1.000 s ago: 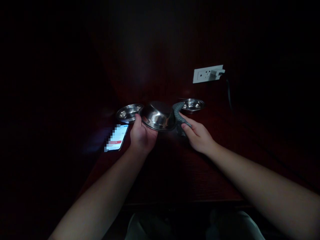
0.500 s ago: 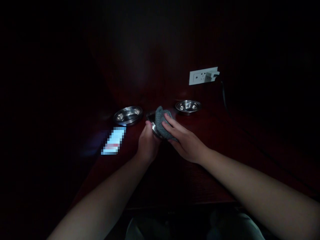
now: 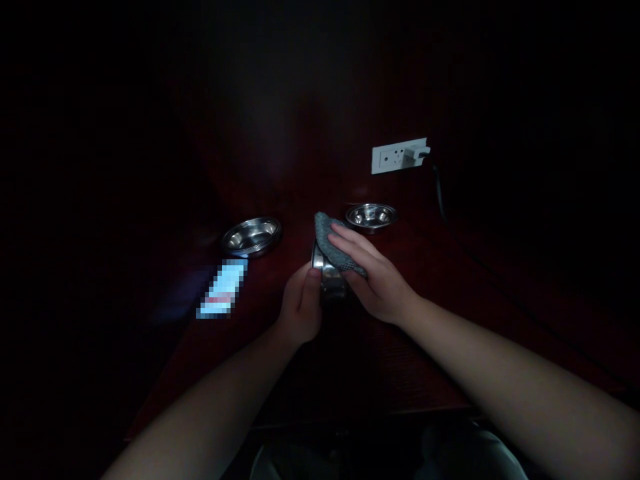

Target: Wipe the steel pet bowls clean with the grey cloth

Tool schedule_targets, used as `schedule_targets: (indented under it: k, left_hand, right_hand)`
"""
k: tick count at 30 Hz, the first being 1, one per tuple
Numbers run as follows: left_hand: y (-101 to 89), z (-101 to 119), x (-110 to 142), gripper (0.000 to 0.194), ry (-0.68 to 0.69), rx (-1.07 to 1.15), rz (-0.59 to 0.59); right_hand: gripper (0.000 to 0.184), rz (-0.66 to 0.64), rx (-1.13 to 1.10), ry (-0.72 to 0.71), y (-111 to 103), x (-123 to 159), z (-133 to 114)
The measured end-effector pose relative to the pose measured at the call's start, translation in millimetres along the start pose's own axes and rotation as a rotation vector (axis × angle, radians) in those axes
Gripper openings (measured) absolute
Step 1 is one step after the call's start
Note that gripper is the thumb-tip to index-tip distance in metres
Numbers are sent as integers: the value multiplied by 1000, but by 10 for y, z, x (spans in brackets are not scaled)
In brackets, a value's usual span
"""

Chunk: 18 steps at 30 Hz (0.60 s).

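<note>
The left hand (image 3: 303, 303) has its grip closed on the rim of a metal bowl (image 3: 331, 272), which is tipped on its side between the two hands, over the near part of the desk (image 3: 400, 367); it is too dark to tell whether the bowl touches the wood. The right hand (image 3: 374, 277) has its grip bent around a grey cloth (image 3: 333, 243), fingers laid across it, pressing it to the bowl. Farther left, a wide bowl (image 3: 253, 237) sits upright, with a lit phone (image 3: 225, 288) just in front, its screen blurred. Behind the cloth, to the right, stands another upright bowl (image 3: 371, 217). On the wall above it, a white socket (image 3: 387, 160) carries a plug (image 3: 416, 154), and a dark cord (image 3: 439, 190) hangs nearby
</note>
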<state>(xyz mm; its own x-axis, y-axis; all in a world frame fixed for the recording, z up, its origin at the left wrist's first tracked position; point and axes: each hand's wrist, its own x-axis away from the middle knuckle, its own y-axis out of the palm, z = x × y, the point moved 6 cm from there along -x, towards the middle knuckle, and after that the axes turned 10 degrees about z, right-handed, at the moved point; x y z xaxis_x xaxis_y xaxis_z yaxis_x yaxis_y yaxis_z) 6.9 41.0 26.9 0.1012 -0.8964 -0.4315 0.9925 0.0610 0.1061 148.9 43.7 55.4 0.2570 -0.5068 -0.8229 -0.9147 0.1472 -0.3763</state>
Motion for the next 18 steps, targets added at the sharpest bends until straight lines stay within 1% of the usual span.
schedule_targets:
  k: [4, 6, 9, 11, 12, 14, 15, 17, 18]
  left_hand:
    - [-5, 41, 16, 35, 61, -22, -7]
    - [-11, 56, 23, 38, 100, -21, -6]
    - [-46, 76, 24, 45, 192, -34, 39]
    - [-82, 85, 21, 49, 262, -60, 97]
    - [-110, 91, 19, 50, 296, -68, 146]
    - [-164, 101, 15, 48, 348, -62, 247]
    - [-179, 111, 14, 47, 376, -42, 279]
    - [-169, 134, 2, 48, 424, 3, 281]
    - [-150, 132, -15, 49, 417, 20, 263]
  right_hand:
    - [48, 84, -45, 78, -60, -31, 121]
    - [44, 149, -83, 167, -74, -23, 234]
    - [43, 230, -200, 347, -37, 36, 428]
    - [45, 226, -309, 430, 38, 76, 501]
    - [46, 230, -361, 470, 70, 93, 522]
    - [45, 220, -451, 535, 135, 116, 530]
    - [43, 211, -486, 561, 161, 123, 523]
    - [39, 184, -529, 598, 204, 132, 502]
    - [37, 171, -540, 611, 219, 135, 495]
